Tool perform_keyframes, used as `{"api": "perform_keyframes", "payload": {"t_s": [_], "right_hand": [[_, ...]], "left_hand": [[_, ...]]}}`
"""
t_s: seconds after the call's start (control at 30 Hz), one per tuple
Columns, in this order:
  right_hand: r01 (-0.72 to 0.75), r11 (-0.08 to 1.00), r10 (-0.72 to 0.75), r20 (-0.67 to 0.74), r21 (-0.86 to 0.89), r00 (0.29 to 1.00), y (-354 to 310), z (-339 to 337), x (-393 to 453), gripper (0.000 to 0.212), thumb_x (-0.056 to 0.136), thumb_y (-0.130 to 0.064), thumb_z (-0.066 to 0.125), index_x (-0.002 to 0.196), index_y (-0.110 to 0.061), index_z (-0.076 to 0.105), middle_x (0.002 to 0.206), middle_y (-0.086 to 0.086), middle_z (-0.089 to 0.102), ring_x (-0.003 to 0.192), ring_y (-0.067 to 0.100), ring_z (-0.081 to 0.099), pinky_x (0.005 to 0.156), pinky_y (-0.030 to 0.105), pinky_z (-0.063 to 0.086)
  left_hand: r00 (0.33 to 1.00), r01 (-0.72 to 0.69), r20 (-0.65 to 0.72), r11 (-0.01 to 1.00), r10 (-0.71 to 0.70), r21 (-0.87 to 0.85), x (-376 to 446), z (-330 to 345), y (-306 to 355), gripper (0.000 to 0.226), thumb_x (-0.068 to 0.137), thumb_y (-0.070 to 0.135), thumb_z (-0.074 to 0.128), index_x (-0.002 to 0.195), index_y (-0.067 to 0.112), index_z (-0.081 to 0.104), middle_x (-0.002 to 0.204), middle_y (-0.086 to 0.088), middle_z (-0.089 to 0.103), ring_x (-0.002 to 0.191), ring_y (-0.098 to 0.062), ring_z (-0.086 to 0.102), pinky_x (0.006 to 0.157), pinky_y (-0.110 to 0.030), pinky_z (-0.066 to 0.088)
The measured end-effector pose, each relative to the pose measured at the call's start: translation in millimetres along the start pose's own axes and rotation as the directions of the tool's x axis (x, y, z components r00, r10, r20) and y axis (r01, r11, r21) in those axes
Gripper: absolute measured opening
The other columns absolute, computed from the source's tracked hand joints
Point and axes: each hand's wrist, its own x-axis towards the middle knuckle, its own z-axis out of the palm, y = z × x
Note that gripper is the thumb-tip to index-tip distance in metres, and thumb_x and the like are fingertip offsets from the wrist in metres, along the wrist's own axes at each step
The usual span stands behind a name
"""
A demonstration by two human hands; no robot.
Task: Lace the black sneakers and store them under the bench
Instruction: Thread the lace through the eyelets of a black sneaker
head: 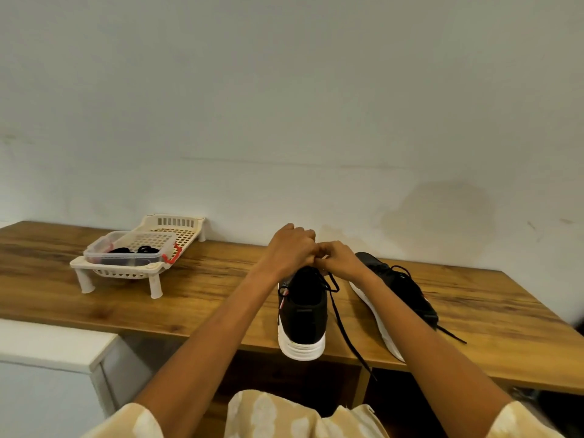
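1. On the wooden bench (196, 289), at its front edge, stands the near sneaker (302, 314), heel toward the person and white sole slightly overhanging the edge. All positions below are given relative to this sneaker.

2. Hand state: the left hand (289, 251) and the right hand (339, 259) meet directly above the sneaker's upper eyelets. Both have fingers curled, apparently pinching the black lace (344, 330); the exact contact points are hidden behind the knuckles.

3. Lace state: one free end runs from the hands down the sneaker's right side and hangs past the bench edge. The eyelet currently being threaded cannot be determined.

4. Second sneaker (396, 295): lies tilted on its side to the right of the near sneaker, close but apart, with laces already through it and one end trailing on the bench top.

5. Recommended procedure for the current step:
   a. Keep the sneaker braced against the bench so it does not tip off the edge.
   b. Hold the lace tip close to its end for control when feeding an eyelet.
   c. Draw slack evenly; check that both ends finish at similar length.
   d. Keep the hanging end free of snags at the bench edge.

6. Far left of the sneaker, a white basket tray (94, 263) holds a clear container (126, 252) with dark items inside. Not needed for this step.

7. Storage under the bench is not yet done.
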Motion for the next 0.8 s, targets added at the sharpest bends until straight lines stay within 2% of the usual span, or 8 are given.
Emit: {"api": "perform_keyframes", "payload": {"t_s": [0.13, 0.3, 0.37, 0.43, 0.5, 0.6, 0.7, 0.8], "right_hand": [[-0.025, 0.994, 0.028, -0.026, 0.108, 0.999, 3, 2, 0, 0.015, 0.087, -0.016, 0.064, 0.099, -0.008, 0.065, 0.091, 0.007, 0.068, 0.086, 0.025, 0.067, 0.085, 0.043, 0.054], [-0.049, 0.981, 0.056, -0.032, 0.188, 0.998, 7, 1, 2, 0.005, 0.087, -0.013, 0.065, 0.089, -0.013, 0.069, 0.09, 0.009, 0.071, 0.084, 0.025, 0.07, 0.086, 0.044, 0.055], [-0.051, 0.982, 0.06, -0.045, 0.182, 0.997, 7, 3, 3, 0.008, 0.086, -0.011, 0.064, 0.089, -0.015, 0.069, 0.092, 0.009, 0.072, 0.085, 0.024, 0.069, 0.086, 0.044, 0.055], [-0.036, 0.991, 0.044, -0.065, 0.128, 0.997, 6, 6, 4, 0.007, 0.085, -0.008, 0.061, 0.089, -0.011, 0.066, 0.093, 0.011, 0.071, 0.083, 0.026, 0.069, 0.084, 0.045, 0.055], [-0.023, 0.997, 0.03, -0.107, 0.072, 0.994, 2, 9, 5, 0.005, 0.086, -0.007, 0.06, 0.089, -0.01, 0.061, 0.095, 0.012, 0.069, 0.082, 0.028, 0.068, 0.082, 0.046, 0.055], [-0.015, 0.99, 0.04, -0.179, 0.138, 0.983, 3, 18, 4, 0.01, 0.087, -0.009, 0.059, 0.097, -0.011, 0.059, 0.098, 0.011, 0.068, 0.081, 0.027, 0.068, 0.079, 0.045, 0.057], [0.02, 0.977, 0.016, -0.165, 0.212, 0.986, 9, 20, 2, 0.009, 0.086, -0.011, 0.061, 0.091, -0.017, 0.064, 0.096, 0.006, 0.071, 0.086, 0.023, 0.069, 0.082, 0.046, 0.056], [0.042, 0.969, -0.019, -0.096, 0.243, 0.995, 9, 13, 2, 0.012, 0.088, -0.011, 0.062, 0.093, -0.019, 0.069, 0.095, 0.005, 0.071, 0.087, 0.023, 0.069, 0.084, 0.042, 0.056]], "left_hand": [[0.985, 0.168, -0.014, 0.979, -0.17, -0.119, -7, 7, 3, 0.026, 0.093, 0.027, 0.047, 0.106, 0.018, 0.068, 0.096, -0.001, 0.064, 0.089, -0.02, 0.059, 0.068, -0.029, 0.039], [0.944, 0.295, -0.022, 0.868, -0.33, -0.399, -11, 9, 14, 0.019, 0.087, 0.018, 0.055, 0.105, 0.016, 0.057, 0.094, -0.001, 0.065, 0.088, -0.02, 0.059, 0.067, -0.03, 0.043], [0.948, 0.291, -0.003, 0.87, -0.319, -0.399, -7, 6, 15, 0.02, 0.085, 0.014, 0.054, 0.105, 0.017, 0.054, 0.09, 0.001, 0.06, 0.084, -0.02, 0.058, 0.062, -0.027, 0.037], [0.972, 0.225, -0.002, 0.937, -0.234, -0.266, -4, 2, 17, 0.019, 0.085, 0.012, 0.051, 0.104, 0.016, 0.053, 0.093, -0.001, 0.058, 0.084, -0.022, 0.058, 0.061, -0.027, 0.033], [0.984, 0.174, -0.003, 0.968, -0.178, -0.178, -1, -1, 18, 0.02, 0.087, 0.012, 0.051, 0.107, 0.014, 0.054, 0.101, -0.004, 0.059, 0.087, -0.023, 0.059, 0.063, -0.029, 0.038], [0.986, 0.166, 0.009, 0.977, -0.166, -0.133, 1, -2, 19, 0.025, 0.088, 0.015, 0.054, 0.113, 0.013, 0.055, 0.104, -0.005, 0.06, 0.09, -0.023, 0.06, 0.068, -0.03, 0.042], [0.965, 0.263, 0.05, 0.929, -0.259, -0.261, -1, -2, 14, 0.019, 0.085, 0.011, 0.053, 0.104, 0.013, 0.053, 0.097, -0.006, 0.061, 0.087, -0.024, 0.058, 0.067, -0.031, 0.041], [0.919, 0.394, 0.19, 0.811, -0.345, -0.433, -1, -1, 9, 0.022, 0.086, 0.012, 0.053, 0.107, 0.013, 0.045, 0.081, -0.003, 0.055, 0.079, -0.024, 0.056, 0.063, -0.03, 0.039]]}}
